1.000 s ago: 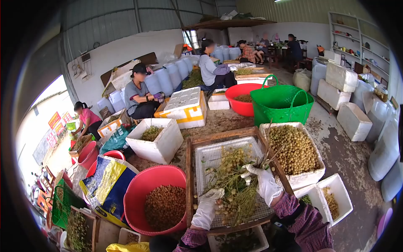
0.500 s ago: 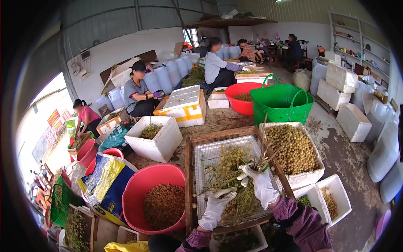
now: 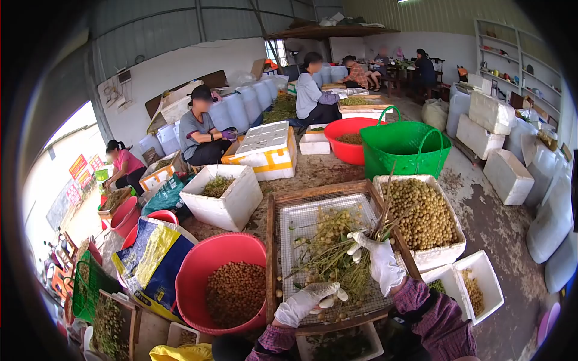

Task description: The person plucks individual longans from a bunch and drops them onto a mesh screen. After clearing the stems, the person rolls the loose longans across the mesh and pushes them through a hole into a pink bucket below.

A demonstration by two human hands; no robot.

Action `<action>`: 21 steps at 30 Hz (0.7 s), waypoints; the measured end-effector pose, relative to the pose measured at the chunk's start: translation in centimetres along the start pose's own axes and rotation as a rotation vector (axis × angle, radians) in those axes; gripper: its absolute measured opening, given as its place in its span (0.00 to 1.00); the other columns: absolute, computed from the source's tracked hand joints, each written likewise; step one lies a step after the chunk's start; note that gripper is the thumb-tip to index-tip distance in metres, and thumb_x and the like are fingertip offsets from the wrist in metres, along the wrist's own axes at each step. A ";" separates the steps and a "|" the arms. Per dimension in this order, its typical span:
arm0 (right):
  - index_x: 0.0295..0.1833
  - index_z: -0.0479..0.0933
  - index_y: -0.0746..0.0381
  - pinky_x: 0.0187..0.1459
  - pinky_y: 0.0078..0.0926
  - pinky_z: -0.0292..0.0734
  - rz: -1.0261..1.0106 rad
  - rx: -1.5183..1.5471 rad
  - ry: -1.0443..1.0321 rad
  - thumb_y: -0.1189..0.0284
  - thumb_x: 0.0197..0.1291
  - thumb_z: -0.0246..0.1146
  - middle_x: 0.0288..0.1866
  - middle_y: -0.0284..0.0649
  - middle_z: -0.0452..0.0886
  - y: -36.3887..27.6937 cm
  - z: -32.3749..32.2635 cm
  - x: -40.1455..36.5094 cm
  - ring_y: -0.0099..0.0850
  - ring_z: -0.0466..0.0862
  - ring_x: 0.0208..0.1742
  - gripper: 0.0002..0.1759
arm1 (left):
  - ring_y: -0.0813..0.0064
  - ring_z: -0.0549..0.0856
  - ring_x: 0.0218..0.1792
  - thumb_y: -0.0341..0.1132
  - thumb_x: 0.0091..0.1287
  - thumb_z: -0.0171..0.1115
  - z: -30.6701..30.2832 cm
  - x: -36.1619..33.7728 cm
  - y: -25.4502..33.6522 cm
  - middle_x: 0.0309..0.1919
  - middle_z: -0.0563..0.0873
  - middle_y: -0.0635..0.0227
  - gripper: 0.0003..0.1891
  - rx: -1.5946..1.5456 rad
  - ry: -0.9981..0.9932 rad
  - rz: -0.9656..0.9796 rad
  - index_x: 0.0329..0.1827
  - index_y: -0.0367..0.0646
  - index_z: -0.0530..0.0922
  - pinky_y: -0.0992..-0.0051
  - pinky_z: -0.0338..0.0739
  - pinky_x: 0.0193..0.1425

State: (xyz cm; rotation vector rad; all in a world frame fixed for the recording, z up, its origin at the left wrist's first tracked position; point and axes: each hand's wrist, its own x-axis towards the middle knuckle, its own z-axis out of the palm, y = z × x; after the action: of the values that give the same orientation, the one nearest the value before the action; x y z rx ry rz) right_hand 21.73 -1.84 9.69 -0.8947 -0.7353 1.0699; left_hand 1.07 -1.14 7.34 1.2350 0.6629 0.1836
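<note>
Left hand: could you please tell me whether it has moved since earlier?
Yes. The left hand has swung its fingers rightward, away from the left rail of the tray, toward the bunch in the right hand.

Fruit branches (image 3: 337, 256) on sieve tray (image 3: 283, 207), basin (image 3: 195, 274) left

Bare mesh lies open at the far left of the sieve (image 3: 307, 219). The red tub (image 3: 191, 271) hems its left side and the fruit box (image 3: 442, 256) its right; branches (image 3: 334, 256) fill the middle.

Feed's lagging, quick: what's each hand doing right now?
Left hand: touching the bunch of branches, grip cannot be told.
Right hand: closed around that bunch.
</note>
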 end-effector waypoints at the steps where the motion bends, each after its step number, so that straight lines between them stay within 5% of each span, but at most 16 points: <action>1: 0.42 0.80 0.71 0.21 0.22 0.72 0.003 -0.003 0.008 0.73 0.63 0.62 0.25 0.44 0.83 -0.2 0.0 0.1 0.28 0.80 0.21 0.10 | 0.87 0.60 0.17 0.52 0.72 0.50 -0.3 0.3 -0.5 0.15 0.63 0.81 0.21 -0.065 -0.028 0.008 0.42 0.42 0.82 0.84 0.54 0.20; 4: 0.42 0.79 0.71 0.23 0.22 0.71 0.009 -0.019 -0.028 0.72 0.64 0.61 0.25 0.45 0.82 -0.3 -0.6 0.3 0.28 0.78 0.21 0.10 | 0.87 0.63 0.18 0.51 0.72 0.52 -0.3 0.2 -0.5 0.17 0.67 0.81 0.20 -0.131 -0.037 0.077 0.45 0.42 0.81 0.84 0.56 0.21; 10: 0.42 0.79 0.71 0.22 0.21 0.68 0.002 -0.042 -0.005 0.70 0.63 0.61 0.24 0.45 0.81 -1.7 -0.8 0.6 0.27 0.75 0.18 0.12 | 0.87 0.68 0.22 0.48 0.70 0.57 0.0 -0.3 -0.5 0.24 0.74 0.77 0.18 -0.242 0.433 0.089 0.46 0.40 0.81 0.83 0.62 0.25; 13: 0.43 0.79 0.71 0.23 0.20 0.65 0.027 -0.043 -0.013 0.69 0.65 0.60 0.23 0.44 0.81 -2.3 -1.6 1.0 0.24 0.72 0.18 0.14 | 0.86 0.70 0.24 0.47 0.70 0.56 -2.1 -0.6 -1.0 0.26 0.74 0.76 0.18 0.024 0.238 -0.029 0.48 0.40 0.80 0.82 0.66 0.28; 16: 0.44 0.78 0.72 0.21 0.20 0.61 0.088 0.072 -0.012 0.66 0.66 0.57 0.21 0.41 0.78 -3.9 -3.0 2.0 0.24 0.67 0.16 0.17 | 0.84 0.72 0.28 0.45 0.71 0.56 -4.8 -0.3 -2.5 0.31 0.77 0.75 0.19 -0.239 0.016 0.018 0.55 0.40 0.78 0.81 0.71 0.33; 19: 0.45 0.76 0.74 0.20 0.22 0.57 0.135 0.164 -0.028 0.67 0.67 0.55 0.19 0.39 0.73 -5.4 -2.7 1.5 0.24 0.64 0.14 0.18 | 0.81 0.73 0.31 0.42 0.71 0.56 -6.6 0.8 -3.4 0.37 0.80 0.71 0.19 -0.752 0.198 0.304 0.58 0.39 0.76 0.80 0.72 0.37; 21: 0.45 0.76 0.74 0.19 0.22 0.57 0.224 0.185 -0.118 0.67 0.66 0.55 0.18 0.38 0.72 -4.8 -3.1 1.6 0.24 0.63 0.13 0.17 | 0.75 0.76 0.39 0.38 0.71 0.57 -5.3 1.6 -3.3 0.45 0.79 0.66 0.19 -0.674 0.298 0.349 0.61 0.40 0.73 0.77 0.75 0.46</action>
State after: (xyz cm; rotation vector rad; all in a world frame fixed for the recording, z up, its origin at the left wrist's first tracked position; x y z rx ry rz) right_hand 26.89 -2.12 12.64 -0.7715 -0.6308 1.3759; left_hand -1.32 2.78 2.86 0.6608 0.5646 0.8255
